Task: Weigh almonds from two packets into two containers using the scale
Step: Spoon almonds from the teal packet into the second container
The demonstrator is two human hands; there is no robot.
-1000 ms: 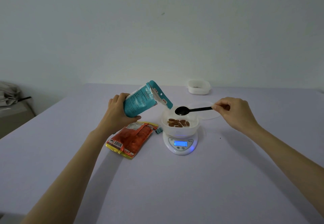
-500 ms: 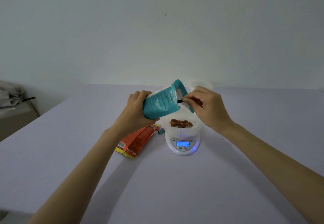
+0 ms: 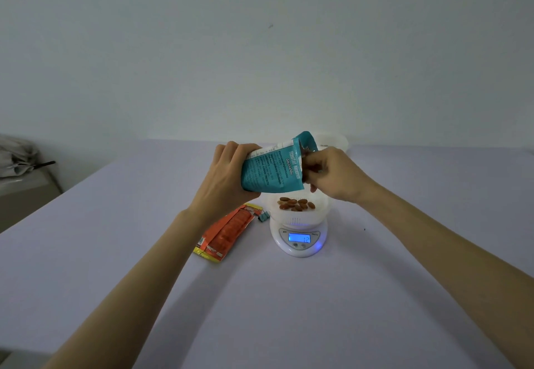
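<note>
The left hand [image 3: 228,178] wraps the teal packet [image 3: 274,168], tilted with its mouth to the right above the white container [image 3: 297,209] of almonds [image 3: 294,204]. The right hand [image 3: 329,173], fingers bunched, reaches into that mouth; whatever it pinches is hidden. The container sits on the scale [image 3: 299,238]. The orange packet [image 3: 226,234] lies just left on the table [image 3: 289,311].

On the table [image 3: 289,311] a scale [image 3: 299,237] stands in the middle, with a bowl [image 3: 297,208] on top and almonds [image 3: 294,204] in it. A flat packet [image 3: 225,234] lies just left of the scale, a small clip [image 3: 263,217] between them. Above the bowl, the left hand [image 3: 225,178] holds a tilted packet [image 3: 274,166]; the right hand [image 3: 329,175] is at its mouth. Another bowl [image 3: 335,140] sits behind
</note>
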